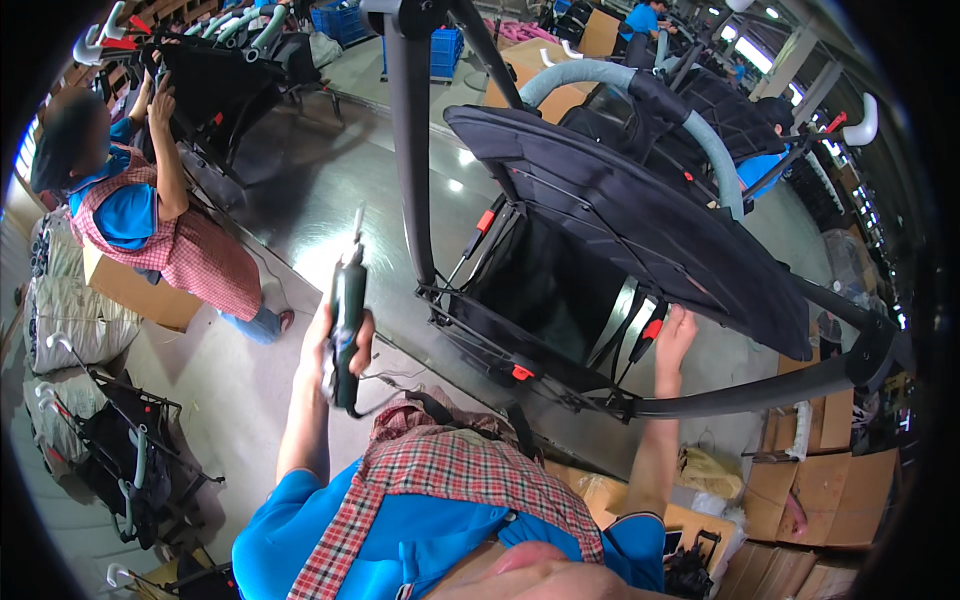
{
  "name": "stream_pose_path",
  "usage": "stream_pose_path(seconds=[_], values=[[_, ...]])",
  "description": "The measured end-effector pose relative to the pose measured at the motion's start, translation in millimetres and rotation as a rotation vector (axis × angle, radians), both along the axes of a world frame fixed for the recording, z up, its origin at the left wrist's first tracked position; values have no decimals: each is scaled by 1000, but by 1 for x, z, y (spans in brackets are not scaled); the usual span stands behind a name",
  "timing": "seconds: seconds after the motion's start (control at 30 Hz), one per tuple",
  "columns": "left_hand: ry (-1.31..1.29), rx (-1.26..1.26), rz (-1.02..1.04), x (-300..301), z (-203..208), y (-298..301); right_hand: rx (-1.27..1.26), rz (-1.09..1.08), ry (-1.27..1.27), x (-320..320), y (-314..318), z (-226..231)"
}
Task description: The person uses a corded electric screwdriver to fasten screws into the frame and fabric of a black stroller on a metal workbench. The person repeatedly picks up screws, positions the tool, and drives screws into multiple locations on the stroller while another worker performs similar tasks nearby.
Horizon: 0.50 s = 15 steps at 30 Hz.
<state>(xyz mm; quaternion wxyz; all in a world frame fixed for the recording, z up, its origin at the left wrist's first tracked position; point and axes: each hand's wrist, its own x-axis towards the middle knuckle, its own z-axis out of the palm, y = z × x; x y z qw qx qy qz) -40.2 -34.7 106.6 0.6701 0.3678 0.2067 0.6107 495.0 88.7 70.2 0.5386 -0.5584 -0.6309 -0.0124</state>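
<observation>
My left hand (335,345) is closed around a dark green powered screwdriver (347,310), held upright with its metal bit pointing up. My right hand (675,335) reaches up and grips the rim of a black fabric seat on a folded stroller frame (620,230) that lies tilted on a shiny metal workbench (320,200). Grey straps and small red clips show inside the stroller near my right hand. A thick black frame tube (410,140) rises between my two hands.
A co-worker in a blue shirt and checked apron (150,220) handles another stroller at the far left. More folded strollers stand on the floor at lower left (120,450). Cardboard boxes (830,490) pile up at lower right. Blue crates (440,45) sit at the back.
</observation>
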Motion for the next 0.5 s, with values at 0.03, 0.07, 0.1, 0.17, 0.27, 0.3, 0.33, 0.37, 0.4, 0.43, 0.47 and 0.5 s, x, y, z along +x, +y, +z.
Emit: stream_pose_path(seconds=[0.03,0.07,0.1,0.17,0.27,0.3,0.33,0.37,0.4,0.43,0.47,0.5], values=[[181,-40,72,2,20,14,-58,17,27,7,-7,-1],[349,-121,66,0,23,31,-114,33,52,12,-15,1],[519,-198,57,-3,26,51,-168,46,79,13,-21,3],[739,-145,-31,-11,6,107,-221,84,292,-6,-27,12],[999,-21,-75,2,-23,197,-688,-25,613,-8,-45,1],[1030,7,-123,13,-34,215,-676,69,738,-9,-48,-3],[1060,36,-165,22,-43,232,-660,170,857,-11,-51,-5],[1048,-57,-288,43,-18,234,-633,258,978,-9,-55,-6],[1039,-143,-393,56,3,239,-581,227,979,-10,-55,-8],[1003,-140,-470,63,-2,244,-602,209,947,-9,-57,-11],[996,-109,-470,69,-3,242,-634,195,934,-11,-56,-7],[989,-85,-474,73,-3,240,-672,179,925,-14,-57,-2]])
